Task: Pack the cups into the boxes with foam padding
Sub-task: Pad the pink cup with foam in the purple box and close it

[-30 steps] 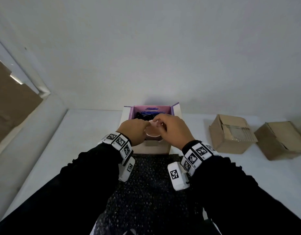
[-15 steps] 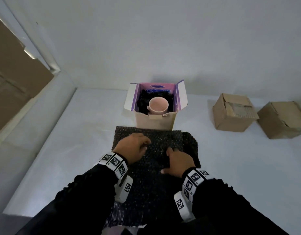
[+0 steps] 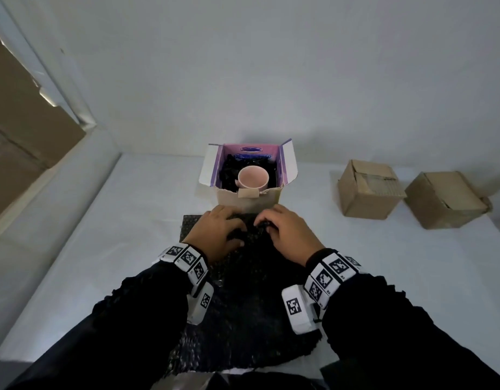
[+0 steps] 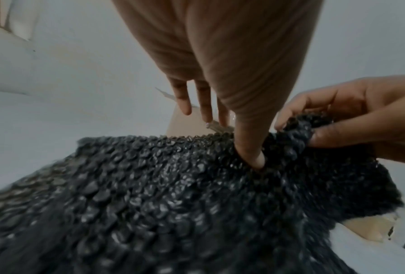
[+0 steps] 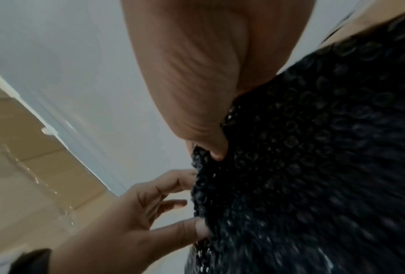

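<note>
Head view, far left of frame: brown cardboard panels (image 3: 21,114) lean beyond the white table (image 3: 125,220). Lower centre: a sheet of black bubble padding (image 3: 243,305) lies flat on the table, running from the near edge up to the open box. Left hand (image 3: 215,235) rests on the sheet's far left part; in the left wrist view its thumb (image 4: 253,153) presses down into the bubbles while the fingers (image 4: 185,100) reach forward, fairly straight, over the far edge. Centre of frame: open box (image 3: 247,201), flaps up, purple inside, with a pink cup (image 3: 253,178) standing upright in it, dark padding around the cup. Just right of the left hand, right hand (image 3: 288,235) pinches a bunched fold of the sheet's far edge between thumb and curled fingers, seen clearly from the left wrist. Right of frame: two closed brown boxes (image 3: 367,190), (image 3: 446,198) sit well apart from the open box.
</note>
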A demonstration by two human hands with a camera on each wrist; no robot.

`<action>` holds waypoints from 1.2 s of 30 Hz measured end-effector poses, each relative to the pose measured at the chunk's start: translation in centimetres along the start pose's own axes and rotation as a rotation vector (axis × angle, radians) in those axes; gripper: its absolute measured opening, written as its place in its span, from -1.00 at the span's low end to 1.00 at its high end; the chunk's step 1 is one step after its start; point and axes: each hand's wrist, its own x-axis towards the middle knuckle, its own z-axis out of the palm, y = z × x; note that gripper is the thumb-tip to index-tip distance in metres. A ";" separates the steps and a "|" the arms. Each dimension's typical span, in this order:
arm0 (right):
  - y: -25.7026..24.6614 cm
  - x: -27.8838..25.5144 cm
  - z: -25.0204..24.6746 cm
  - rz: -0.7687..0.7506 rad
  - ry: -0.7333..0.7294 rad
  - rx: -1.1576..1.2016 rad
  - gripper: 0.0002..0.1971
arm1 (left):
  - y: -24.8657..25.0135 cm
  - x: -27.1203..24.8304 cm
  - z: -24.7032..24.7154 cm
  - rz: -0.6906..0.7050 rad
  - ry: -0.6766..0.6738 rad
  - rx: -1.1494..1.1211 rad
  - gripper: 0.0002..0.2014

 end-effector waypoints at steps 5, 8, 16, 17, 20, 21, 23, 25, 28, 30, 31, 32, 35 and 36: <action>-0.6 1.0 -2.8 0.029 0.143 0.171 -0.63 | 1.4 1.9 -2.1 -0.071 0.161 -0.116 -0.69; -0.6 1.5 -3.6 0.086 0.055 0.083 -0.37 | 2.1 2.7 -3.4 -0.099 0.200 -0.178 -0.72; -0.8 4.1 -8.5 0.183 0.260 0.252 -0.82 | 1.0 3.4 -6.1 -0.047 -0.006 -0.230 -0.49; -0.7 4.3 -9.2 0.190 0.298 0.276 -0.78 | 0.8 3.5 -6.1 -0.041 -0.028 -0.219 -0.57; -0.8 4.2 -11.2 0.160 0.405 0.386 -0.58 | -0.4 3.4 -5.7 -0.193 -0.013 -0.405 -0.70; -0.7 4.3 -11.6 0.154 0.400 0.406 -0.56 | -0.6 3.4 -5.8 -0.252 0.007 -0.463 -0.72; -0.4 4.5 -11.5 0.181 0.316 0.475 -0.64 | -0.7 3.8 -6.1 -0.318 0.069 -0.510 -0.74; -0.3 4.7 -11.0 0.233 0.184 0.673 -0.52 | -0.2 4.4 -6.8 -0.317 0.148 -0.514 -0.85; -1.2 4.9 -9.8 0.266 0.022 0.880 -0.36 | 0.9 5.6 -8.0 -0.207 0.217 -0.501 -0.85; -2.1 5.2 -9.0 0.261 -0.035 0.935 -0.47 | 1.6 6.3 -8.5 -0.114 0.191 -0.498 -0.75; -2.5 5.5 -8.6 0.270 -0.019 0.931 -0.53 | 1.8 6.6 -8.7 -0.088 0.169 -0.515 -0.68; -2.7 5.8 -8.3 0.282 0.025 0.894 -0.59 | 2.0 6.8 -8.9 -0.074 0.152 -0.534 -0.62; -2.4 7.0 -8.5 0.263 0.205 0.750 -0.73 | 2.0 6.9 -9.4 -0.076 0.132 -0.588 -0.42; -2.3 7.3 -9.0 0.226 0.239 0.746 -0.71 | 1.7 6.8 -9.6 -0.094 0.110 -0.564 -0.37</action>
